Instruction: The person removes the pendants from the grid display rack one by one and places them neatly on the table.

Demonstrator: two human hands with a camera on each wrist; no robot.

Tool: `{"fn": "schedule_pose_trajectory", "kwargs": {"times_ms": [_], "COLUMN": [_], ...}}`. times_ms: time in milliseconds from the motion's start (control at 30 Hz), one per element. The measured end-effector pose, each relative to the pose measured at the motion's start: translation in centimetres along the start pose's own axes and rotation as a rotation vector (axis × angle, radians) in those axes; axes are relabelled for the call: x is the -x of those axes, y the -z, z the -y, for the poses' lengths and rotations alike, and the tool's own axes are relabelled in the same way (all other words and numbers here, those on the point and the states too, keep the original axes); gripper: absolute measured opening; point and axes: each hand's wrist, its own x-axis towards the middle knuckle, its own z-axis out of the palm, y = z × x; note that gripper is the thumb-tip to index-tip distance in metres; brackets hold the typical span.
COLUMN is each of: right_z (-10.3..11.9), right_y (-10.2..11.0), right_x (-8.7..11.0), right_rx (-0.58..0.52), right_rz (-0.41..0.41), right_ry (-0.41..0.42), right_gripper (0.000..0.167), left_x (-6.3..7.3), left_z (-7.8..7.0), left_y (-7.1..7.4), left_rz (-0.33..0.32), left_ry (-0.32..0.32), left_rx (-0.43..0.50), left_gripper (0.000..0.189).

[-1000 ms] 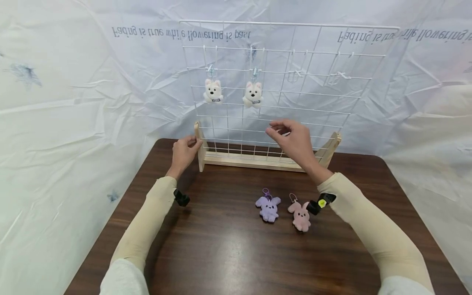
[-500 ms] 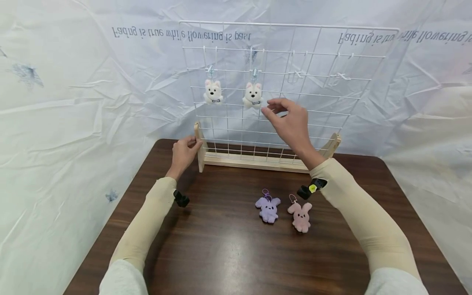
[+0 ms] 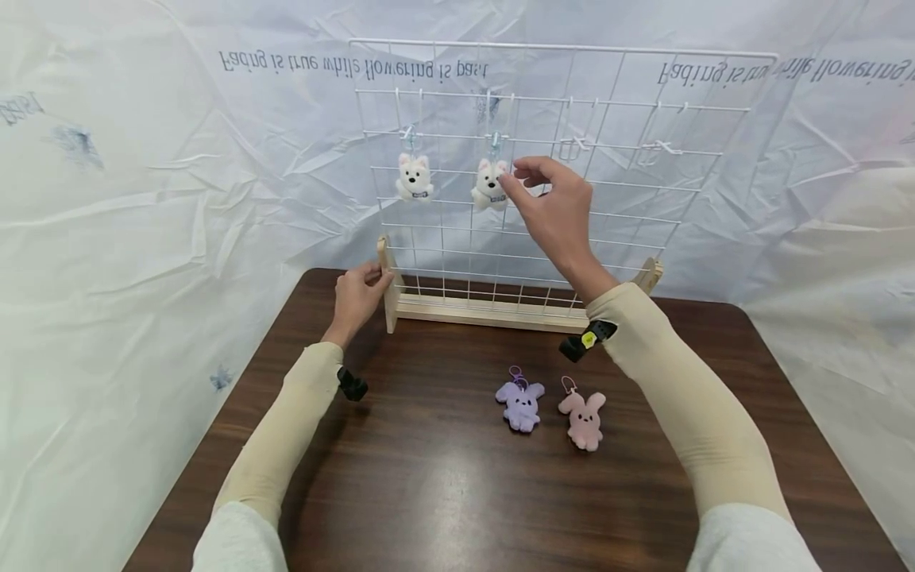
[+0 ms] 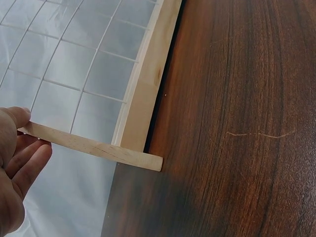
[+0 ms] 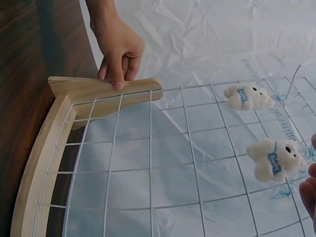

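Note:
In the head view my left hand [image 3: 357,298] pinches the wooden end piece [image 4: 94,148] of the rack's stand between thumb and fingers. The rack is a white wire grid [image 3: 543,214]. Two white plush dog keychains hang from hooks on it: the left one [image 3: 414,178] and the second one [image 3: 489,187]. My right hand [image 3: 557,206] is raised beside the second dog, its fingers bent and thumb apart from them. The thumb overlaps that dog in the head view; in the right wrist view the fingertips [image 5: 310,190] are close to its head, holding nothing.
Two hooks without toys [image 3: 573,145] are on the grid's right half. A purple plush bunny keychain [image 3: 521,407] and a pink one [image 3: 585,421] lie on the dark wooden table [image 3: 422,477]. Printed white sheeting [image 3: 179,159] hangs behind.
My right hand has risen and shifted left, from low before the grid up to the second dog. The left hand stays on the stand, and the toys have not moved.

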Motion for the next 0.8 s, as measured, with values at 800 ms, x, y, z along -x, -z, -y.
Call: {"fn": "schedule_pose_trajectory", "kwargs": {"times_ms": [800], "right_z": [0.5], "right_y": [-2.5], "right_x": [-2.0], "right_rx": [0.062], "right_rz": [-0.109], "right_ry": [0.034], "right_gripper": [0.034], "left_x": [0.2], "left_z": [-0.1], "left_y": [0.2], "left_rz": [-0.004], "left_ry": [-0.014], "left_rx": [0.002], "left_gripper": [0.034]}}
